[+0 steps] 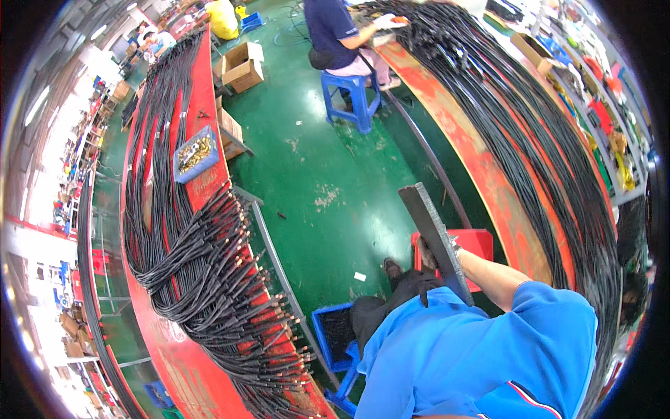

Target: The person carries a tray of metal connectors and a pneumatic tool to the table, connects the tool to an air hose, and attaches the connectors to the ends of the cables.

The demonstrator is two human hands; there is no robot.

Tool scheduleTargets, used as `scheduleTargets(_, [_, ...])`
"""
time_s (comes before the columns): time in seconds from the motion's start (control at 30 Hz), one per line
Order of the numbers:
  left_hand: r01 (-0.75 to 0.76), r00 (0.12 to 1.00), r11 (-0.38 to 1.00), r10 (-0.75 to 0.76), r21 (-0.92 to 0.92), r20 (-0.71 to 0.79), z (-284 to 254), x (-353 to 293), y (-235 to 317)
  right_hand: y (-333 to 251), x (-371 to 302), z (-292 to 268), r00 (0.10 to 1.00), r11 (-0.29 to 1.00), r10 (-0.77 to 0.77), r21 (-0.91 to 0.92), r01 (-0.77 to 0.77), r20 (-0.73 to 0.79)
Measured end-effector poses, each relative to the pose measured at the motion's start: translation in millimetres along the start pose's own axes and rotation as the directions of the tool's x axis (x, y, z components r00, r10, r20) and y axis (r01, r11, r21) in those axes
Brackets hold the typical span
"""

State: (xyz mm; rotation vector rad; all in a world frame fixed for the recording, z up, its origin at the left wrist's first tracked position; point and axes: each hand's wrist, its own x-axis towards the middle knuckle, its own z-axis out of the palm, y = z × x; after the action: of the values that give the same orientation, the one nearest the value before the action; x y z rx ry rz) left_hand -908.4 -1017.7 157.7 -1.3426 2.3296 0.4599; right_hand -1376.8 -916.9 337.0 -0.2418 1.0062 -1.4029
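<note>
The long red-topped table on the left [157, 335] and the matching table on the right [481, 157] fill most of the view, both curving with the lens. Across the left one lie black cables [209, 293], looped over at the near end, many of their tips copper-coloured along the table's edge; by the look of it, those ends are stripped or fitted. The black cables on the right table [502, 126] run lengthwise in loose rows, and whether their ends are finished cannot be made out from here. A seated co-worker [331, 31] reaches toward their far end, so I judge the work there to be underway.

The long dark slab [438, 241] stands tilted in front of the wearer's blue shirt, above a red stool [478, 244]. The right hand [456, 248] holds it, narrow around its right side and mostly hidden behind it (its exact grip is anyone's guess). The left hand does not show, so I cannot tell its state.

A grey-blue tray [201, 170] on the left table holds many small brass fittings [195, 155]; if they belong to these cables, a good share probably remains unfitted.
</note>
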Motion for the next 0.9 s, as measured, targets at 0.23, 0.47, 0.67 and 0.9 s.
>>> scheduleTargets(0.23, [0.061, 0.986, 0.992, -0.042, -0.115, 0.161, -43, 113, 32, -108, 141, 32, 0.998, 0.998, 0.018, 0.058, -0.022, 0.067])
scheduleTargets(0.47, [0.117, 0.96, 0.964, -0.048, -0.24, 0.274, -96, 245, 35, -184, 297, 71, 0.954, 0.982, 0.112, 0.118, -0.15, 0.278])
scheduleTargets(0.67, [0.162, 0.916, 0.933, -0.022, -0.32, 0.401, -148, 321, 47, -248, 417, 102, 0.898, 0.993, 0.091, 0.03, -0.115, 0.43])
scheduleTargets(0.9, [0.269, 0.854, 0.885, -0.037, -0.38, 0.519, -188, 387, 58, -284, 555, 97, 0.763, 0.965, 0.258, -0.185, -0.183, 0.593])
